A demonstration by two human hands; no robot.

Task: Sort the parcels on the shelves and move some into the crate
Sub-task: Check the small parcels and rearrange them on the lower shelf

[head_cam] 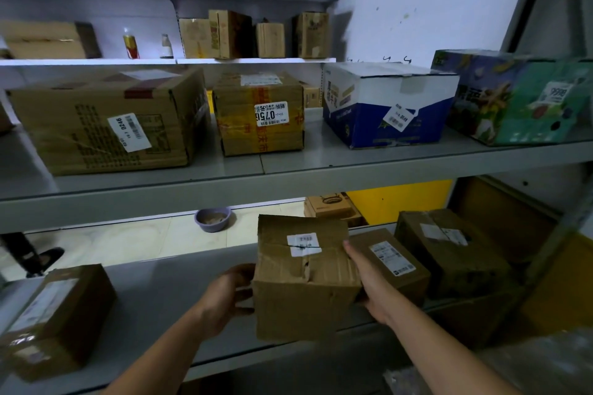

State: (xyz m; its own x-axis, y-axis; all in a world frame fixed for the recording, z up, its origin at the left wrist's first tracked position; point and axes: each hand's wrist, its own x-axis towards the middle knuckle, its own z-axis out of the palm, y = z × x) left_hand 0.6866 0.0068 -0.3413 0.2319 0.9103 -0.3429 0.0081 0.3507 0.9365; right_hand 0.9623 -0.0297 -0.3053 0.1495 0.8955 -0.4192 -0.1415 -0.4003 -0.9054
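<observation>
A worn brown cardboard parcel (305, 279) with a white label on top sits at the front of the lower shelf (167, 292). My left hand (224, 295) grips its left side with curled fingers. My right hand (369, 282) lies flat along its right side, fingers straight, wedged between it and a smaller brown parcel (390, 261). No crate is in view.
More brown parcels stand on the lower shelf at right (449, 250) and far left (54, 317). The middle shelf (288, 170) carries two brown boxes, a blue-and-white box (385, 106) and a green printed box (519, 96). Upper shelves hold small cartons and bottles.
</observation>
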